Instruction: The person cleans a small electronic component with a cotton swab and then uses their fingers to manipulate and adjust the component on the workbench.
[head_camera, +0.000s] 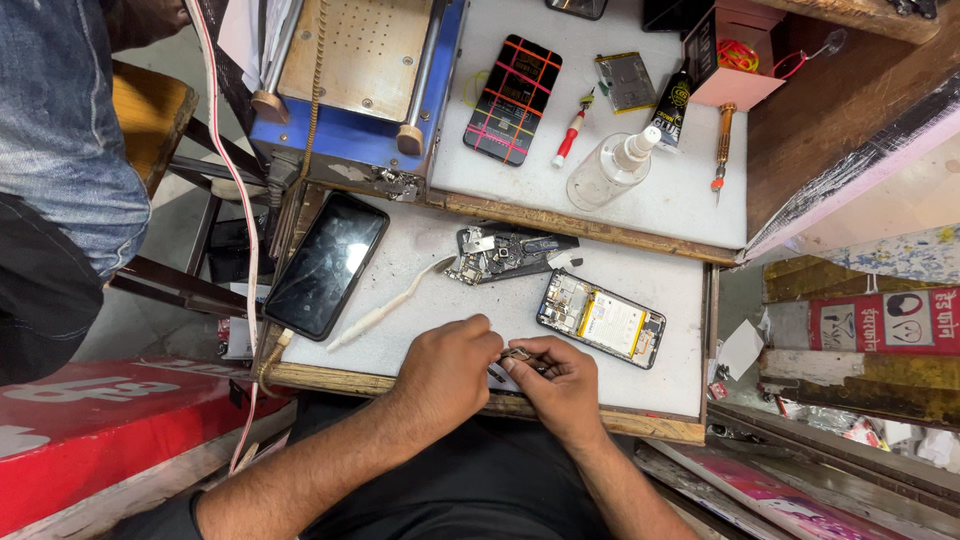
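Observation:
My left hand (447, 375) and my right hand (565, 385) meet at the front edge of the white work surface (420, 300). Between their fingertips they pinch a small metal part (518, 356); a thin tool tip shows under the left fingers, and I cannot tell which hand grips what. Just beyond the right hand lies an opened phone (601, 318) with its battery and boards showing. A loose circuit-board frame (500, 253) lies farther back. A white plastic pry tool (390, 303) rests left of the hands.
A dark phone (326, 263) lies face up at the left edge. The upper shelf holds a blue plate machine (360, 70), a patterned phone back (513, 98), a clear bottle (610, 168), screwdrivers and a glue tube. Another person's sleeve (60, 130) is at far left.

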